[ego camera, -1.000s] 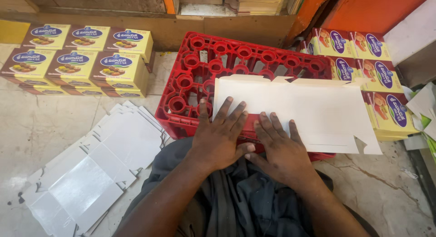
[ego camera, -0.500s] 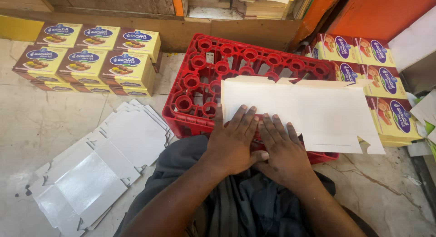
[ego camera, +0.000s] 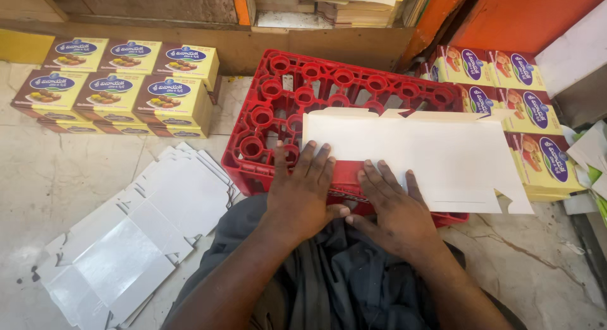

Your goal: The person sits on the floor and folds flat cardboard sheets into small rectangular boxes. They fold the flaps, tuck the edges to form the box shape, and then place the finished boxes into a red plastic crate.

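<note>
A flat white cardboard box blank [ego camera: 436, 153] lies on top of an upturned red plastic crate [ego camera: 303, 96]. My left hand [ego camera: 302, 189] rests palm down on the crate's near edge, its fingers spread and its fingertips on the blank's near left corner. My right hand [ego camera: 393, 206] lies flat beside it, fingers spread, pressing the blank's near edge against the crate. Neither hand grips anything. My dark grey clothing [ego camera: 329, 286] fills the bottom middle.
A fanned pile of flat white blanks [ego camera: 133, 241] lies on the stone floor at the left. Assembled yellow printed boxes [ego camera: 120, 83] are stacked at the far left, more yellow boxes [ego camera: 525, 115] at the right. A wooden shelf edge [ego camera: 240, 45] runs behind the crate.
The white blank has slid a little away from me and to the right on the crate. Both hands now sit at its near edge instead of over it.
</note>
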